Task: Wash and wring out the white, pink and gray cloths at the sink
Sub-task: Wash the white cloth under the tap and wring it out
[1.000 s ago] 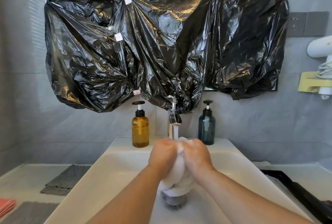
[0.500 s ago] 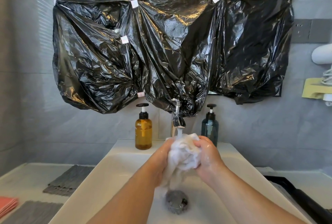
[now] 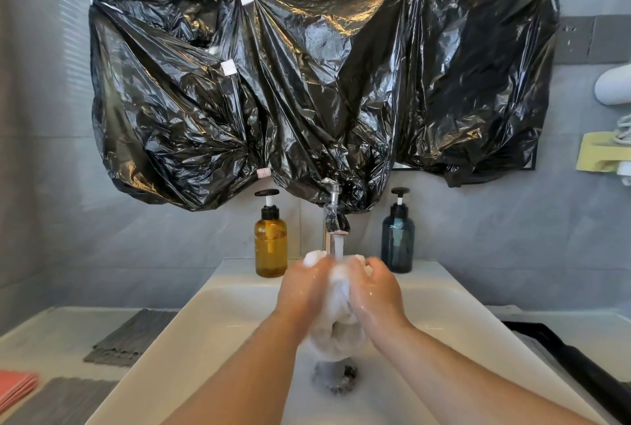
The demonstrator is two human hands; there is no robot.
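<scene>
A wet white cloth (image 3: 338, 319) is bunched between my two hands under the running faucet (image 3: 336, 223), above the white sink (image 3: 218, 329). My left hand (image 3: 302, 284) grips its left side and my right hand (image 3: 374, 288) grips its right side. The cloth's lower end hangs down toward the drain (image 3: 336, 375). One gray cloth (image 3: 131, 336) lies on the counter to the left of the sink, another gray cloth (image 3: 65, 397) lies nearer me, and a folded pink cloth (image 3: 15, 385) sits at the left edge.
An amber pump bottle (image 3: 270, 240) stands left of the faucet and a dark blue pump bottle (image 3: 397, 237) right of it. Black plastic sheeting (image 3: 307, 76) covers the wall above. A black tray edge (image 3: 573, 356) lies on the right counter.
The cloth, bunched high between my hands half a second ago, has been pulled down and pressed between them under the water. The view has tilted slightly.
</scene>
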